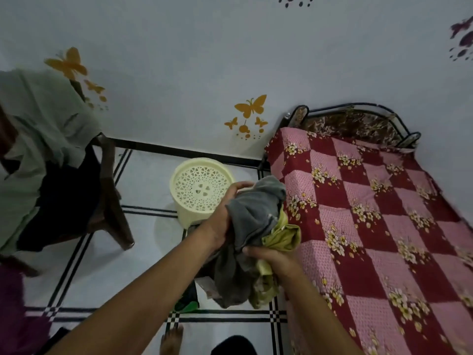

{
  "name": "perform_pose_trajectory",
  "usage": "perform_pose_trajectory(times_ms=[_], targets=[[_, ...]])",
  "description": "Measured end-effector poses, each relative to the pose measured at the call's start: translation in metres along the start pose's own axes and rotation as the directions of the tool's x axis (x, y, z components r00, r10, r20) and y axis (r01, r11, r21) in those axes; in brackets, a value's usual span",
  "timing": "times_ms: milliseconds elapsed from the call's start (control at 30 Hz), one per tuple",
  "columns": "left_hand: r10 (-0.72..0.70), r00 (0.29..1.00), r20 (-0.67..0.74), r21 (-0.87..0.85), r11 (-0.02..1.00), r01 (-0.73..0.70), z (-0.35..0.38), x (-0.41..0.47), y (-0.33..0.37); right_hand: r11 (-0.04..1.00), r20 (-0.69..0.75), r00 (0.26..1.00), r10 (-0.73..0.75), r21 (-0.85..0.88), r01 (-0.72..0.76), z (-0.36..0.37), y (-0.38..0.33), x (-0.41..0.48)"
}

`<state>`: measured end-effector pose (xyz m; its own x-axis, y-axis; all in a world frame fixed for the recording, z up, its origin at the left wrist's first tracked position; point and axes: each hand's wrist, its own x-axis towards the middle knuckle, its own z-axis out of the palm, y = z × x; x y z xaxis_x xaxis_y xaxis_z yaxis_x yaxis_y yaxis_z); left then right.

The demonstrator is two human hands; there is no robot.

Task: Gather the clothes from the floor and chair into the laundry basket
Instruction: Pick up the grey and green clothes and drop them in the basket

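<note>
- A bare foot [172, 340] is seen on the floor [107, 272], nearest the camera and well short of the basket.
- A green item [185, 304] is seen on the floor below the held bundle, nearer than the basket; what it is cannot be told.
- A grey garment [252, 213] and a yellow-green garment [281, 237] are held together as one bundle, just in front of the basket and to its right.
- The right hand [275, 260] is closed on the lower part of the bundle.
- The left hand [225, 216] is wrapped round the grey garment's left side.
- The cream basket [202, 190] is stood on the floor, perforated, with nothing seen inside.
- A chair [107, 196] is placed left of the basket; a pale green cloth [46, 119] and a dark garment [64, 201] are draped on it.
- A bed [371, 213] with a red-and-pink checked cover is set right of the basket.
</note>
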<state>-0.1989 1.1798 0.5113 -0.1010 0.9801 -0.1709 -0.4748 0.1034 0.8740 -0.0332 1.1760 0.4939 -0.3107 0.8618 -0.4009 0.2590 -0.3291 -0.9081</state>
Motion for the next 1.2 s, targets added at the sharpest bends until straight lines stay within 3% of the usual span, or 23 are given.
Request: perform_pose_trajectory(times_ms=[167,333,500,600,733,833,1100,1167,1200], targets=[[0.051,0.996,0.077,0.288,0.955,-0.071,0.006,0.108,0.000,0.982,-0.202,0.979,-0.002,0.183,0.040,-0.029,-0.025,0.072],[-0.086,0.995,0.051,0.515,0.856,0.048,-0.022,0.198,0.002,0.981,-0.178,0.984,0.026,0.194,0.009,-0.060,-0.041,0.169],[-0.253,0.967,0.001,0.500,0.838,0.219,-0.070,0.265,0.011,0.984,-0.073,0.996,0.057,0.171,-0.044,-0.092,-0.057,0.270],[-0.281,0.931,-0.232,0.357,0.866,0.350,-0.101,0.313,0.011,0.978,-0.007,0.996,0.094,0.189,-0.091,-0.105,-0.059,0.337],[-0.291,0.740,-0.606,0.199,0.846,0.495,-0.162,0.360,-0.031,0.967,0.087,0.983,0.163,0.183,-0.176,-0.101,-0.040,0.409],[-0.291,0.591,-0.753,0.186,0.767,0.614,-0.211,0.371,-0.086,0.938,0.138,0.961,0.240,0.222,-0.266,-0.088,-0.022,0.446],[-0.266,0.250,-0.931,0.110,0.449,0.887,-0.337,0.365,-0.235,0.925,0.151,0.951,0.271,0.233,-0.301,-0.045,0.048,0.520],[-0.254,0.210,-0.944,0.098,0.393,0.915,-0.355,0.371,-0.262,0.920,0.157,0.949,0.274,0.246,-0.306,-0.034,0.066,0.531],[-0.253,0.223,-0.941,0.116,0.378,0.918,-0.361,0.374,-0.272,0.915,0.155,0.946,0.283,0.253,-0.315,-0.029,0.072,0.534]])
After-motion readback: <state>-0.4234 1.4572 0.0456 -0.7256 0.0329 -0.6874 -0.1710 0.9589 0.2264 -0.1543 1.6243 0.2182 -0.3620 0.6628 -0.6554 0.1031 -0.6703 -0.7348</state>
